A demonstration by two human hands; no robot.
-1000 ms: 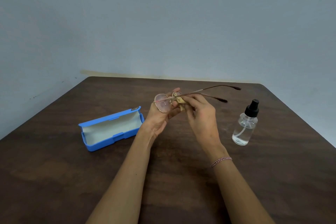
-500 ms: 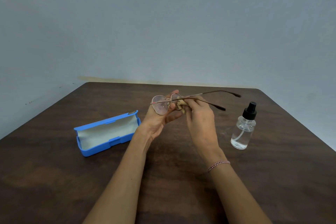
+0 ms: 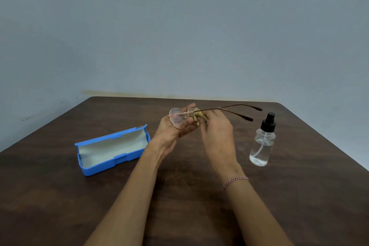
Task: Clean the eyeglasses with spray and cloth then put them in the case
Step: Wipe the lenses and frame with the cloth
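Observation:
Thin gold-framed eyeglasses [image 3: 177, 119] hang above the middle of the table, temples unfolded and pointing right. My left hand [image 3: 173, 134] grips the frame around the left lens from below. A small tan cloth [image 3: 196, 117] is pinched by my right hand [image 3: 216, 132] against the other lens, which the cloth and fingers mostly hide. The blue case [image 3: 111, 149] lies open on the left with its pale lining up. A clear spray bottle [image 3: 262, 142] with a black pump top stands upright on the right.
The dark wooden table [image 3: 189, 195] runs to a grey wall at the back. Its right edge slants close behind the spray bottle. Bare tabletop shows between the case and my forearms.
Both hands and the eyeglasses sit a little lower in view than a second ago, and more of the cloth shows at the lens. Case and bottle have not moved on the table.

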